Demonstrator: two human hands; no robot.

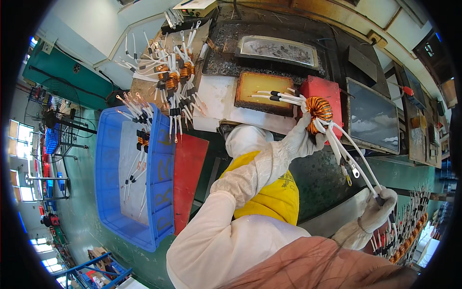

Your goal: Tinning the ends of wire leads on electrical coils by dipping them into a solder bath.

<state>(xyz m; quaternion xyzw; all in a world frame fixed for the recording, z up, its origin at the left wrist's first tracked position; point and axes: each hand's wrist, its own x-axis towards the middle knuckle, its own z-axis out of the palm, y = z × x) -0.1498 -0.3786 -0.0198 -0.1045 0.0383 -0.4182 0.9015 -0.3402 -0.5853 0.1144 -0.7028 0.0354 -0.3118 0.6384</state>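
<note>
Loose strands of hair (pixel 308 260) cross the lower edge, nearest the camera; beyond them, a copper-wound toroidal coil (pixel 318 107) is held up just in front of a red box (pixel 320 85) on the worktop (pixel 219 115). The gloved left hand (pixel 304 136) has its grip wrapped round the coil's lower part, while the gloved right hand (pixel 379 207), lower and farther right, has a narrow grip on the far ends of two long white leads (pixel 358 154). Should the hands pull apart, the strain would probably fall where those leads leave the winding, and a glove sliding on the smooth copper could let the coil twist. Shorter leads hang free between the hands, one tipped with a ring terminal (pixel 355 172) that might snag on a sleeve. Black-sleeved leads point left from the coil across the yellow-filled tray (pixel 264 89); whether they touch it I cannot tell, but a dip of the left wrist could foul their tips. Behind lies a rectangular basin (pixel 279 50) with a mottled silvery surface. Farther left, more coils (pixel 186 71) are heaped with leads splayed, so lifting one could tangle its neighbours; beside them stands a blue crate (pixel 163 192).
</note>
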